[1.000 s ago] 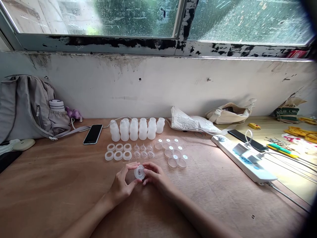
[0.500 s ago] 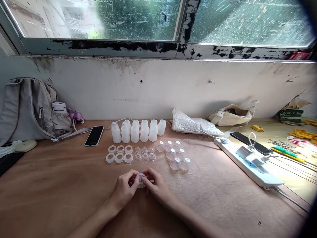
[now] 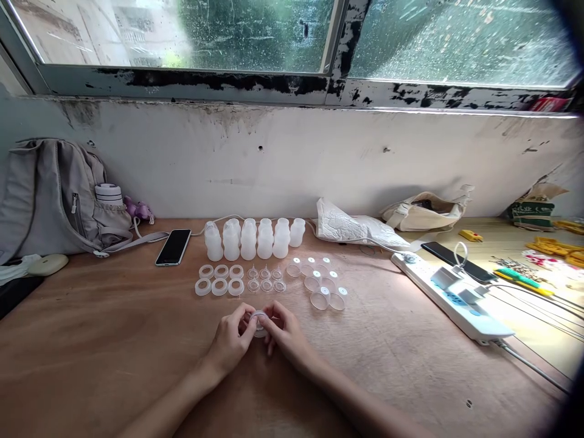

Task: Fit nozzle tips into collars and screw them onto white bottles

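Note:
My left hand (image 3: 231,342) and my right hand (image 3: 288,336) meet just above the wooden table (image 3: 114,340). Between their fingertips they pinch a translucent bottle ring (image 3: 260,333), with a clear part seemingly set in it; the fingers partly cover it. Beyond my hands lie several white rings (image 3: 203,286) in two rows. To their right are clear silicone nipples (image 3: 266,285), then clear round caps (image 3: 320,300) with white dots. Frosted small bottles (image 3: 249,243) stand upright in a row behind these parts.
A phone (image 3: 173,247) and a grey backpack (image 3: 59,194) are at the left. On the right lies a white power strip (image 3: 456,304) with plugs and cables. A white padded pouch (image 3: 347,225) and a beige bag (image 3: 424,213) rest against the wall.
Both hands keep their pinch on the ring, with thumbs and fingers shifted slightly around it. The whole view has moved a little; the laid-out parts stay in place.

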Demonstrator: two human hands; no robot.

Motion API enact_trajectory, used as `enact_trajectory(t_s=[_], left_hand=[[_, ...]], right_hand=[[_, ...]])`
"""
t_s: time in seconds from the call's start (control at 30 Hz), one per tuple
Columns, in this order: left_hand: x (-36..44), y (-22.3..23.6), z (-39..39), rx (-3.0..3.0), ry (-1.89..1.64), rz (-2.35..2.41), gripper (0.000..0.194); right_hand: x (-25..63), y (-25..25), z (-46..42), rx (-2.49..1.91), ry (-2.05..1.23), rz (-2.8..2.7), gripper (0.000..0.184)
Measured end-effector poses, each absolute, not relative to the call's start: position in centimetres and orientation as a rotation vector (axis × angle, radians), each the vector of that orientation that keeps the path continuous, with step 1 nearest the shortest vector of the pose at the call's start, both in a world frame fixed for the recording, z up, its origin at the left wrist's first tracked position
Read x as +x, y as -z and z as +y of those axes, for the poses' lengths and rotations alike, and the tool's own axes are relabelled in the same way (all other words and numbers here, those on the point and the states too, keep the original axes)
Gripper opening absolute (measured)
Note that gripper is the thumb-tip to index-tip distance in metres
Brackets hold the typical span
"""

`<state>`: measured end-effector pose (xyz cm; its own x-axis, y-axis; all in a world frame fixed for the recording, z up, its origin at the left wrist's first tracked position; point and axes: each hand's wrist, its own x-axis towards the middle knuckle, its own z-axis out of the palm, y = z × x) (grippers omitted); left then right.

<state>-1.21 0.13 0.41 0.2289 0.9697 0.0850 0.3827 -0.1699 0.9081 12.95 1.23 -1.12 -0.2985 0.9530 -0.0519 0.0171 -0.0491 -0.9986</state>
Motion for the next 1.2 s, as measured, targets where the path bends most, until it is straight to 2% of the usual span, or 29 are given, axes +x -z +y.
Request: enact_trajectory(t_s=[0.17,0.33,0.57,0.8,1.0,1.2], left_hand=[[-0.8,-0.8,-0.3,1.639,-0.986,1.247,0.018],[-0.9,-1.0,-0.3,1.807,-1.006,1.415,0.018],[-1.1,-0.7,0.1,1.756,-0.989,1.397,0.018],[-0.8,-0.3,-0.2,1.716,-0.972,1.433,0.008],[-0.3,0.2,-0.4,1.72,-0.991,1.486,0.007],[-0.4,0.5,0.1,1.411,-1.08,1.324,0.017]], right_hand=[[13.0,1.2,1.2,-1.035,-1.391,-1.366,0.027],[13.3,0.8,1.1,-1.092,-1.223,-1.504,0.023],[13.2,0.6,1.1,-1.087,-1.288,-1.461,0.018],[13.2,0.9,1.2,-1.123,-1.356,-1.427,0.016],[13.1,1.0,1.1,-1.165,-1.176,-1.537,0.008],[12.8,1.3,1.0,-1.094,-1.325,-1.426,0.022]])
